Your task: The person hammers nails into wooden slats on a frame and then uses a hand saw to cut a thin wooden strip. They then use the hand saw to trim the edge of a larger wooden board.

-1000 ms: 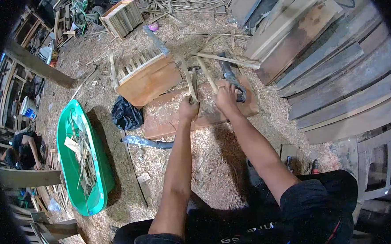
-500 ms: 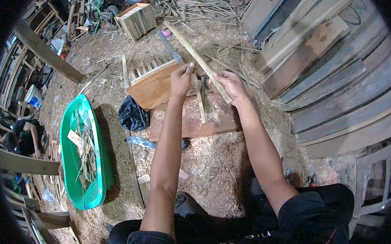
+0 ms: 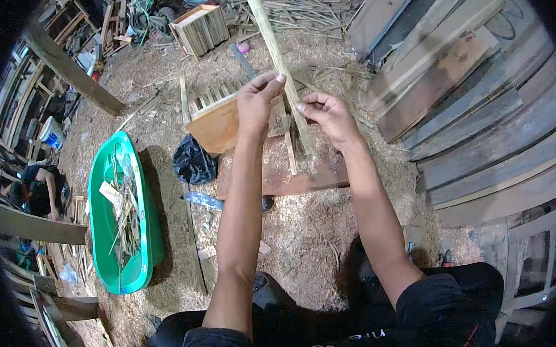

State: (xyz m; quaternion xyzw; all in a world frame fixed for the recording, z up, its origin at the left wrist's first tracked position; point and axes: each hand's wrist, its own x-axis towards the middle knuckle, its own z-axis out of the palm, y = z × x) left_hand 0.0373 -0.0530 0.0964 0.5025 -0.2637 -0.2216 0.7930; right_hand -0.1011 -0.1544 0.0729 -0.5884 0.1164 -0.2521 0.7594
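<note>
A long, thin wooden strip (image 3: 271,42) is held up in front of me, running from the top of the view down toward a low reddish-brown board (image 3: 319,174). My right hand (image 3: 330,120) pinches its right edge between thumb and fingers. My left hand (image 3: 257,105) has its thumb at the strip's left edge a little higher up, with fingers curled and partly hidden. Behind and below, a wooden panel (image 3: 216,128) leans beside a row of upright slats. A shorter wooden piece (image 3: 290,151) lies over the board.
To the left stands a green tub (image 3: 96,214) holding wood scraps. A black plastic bag (image 3: 192,160) lies near the panel. At the back are a slatted wooden box (image 3: 200,33) and piled strips (image 3: 301,15). Planks (image 3: 470,126) line the right side. A person (image 3: 40,186) crouches far left.
The wooden strip has swung more upright, its far end rising out of view. My left hand has come to the strip's edge, and my right hand has turned its grip.
</note>
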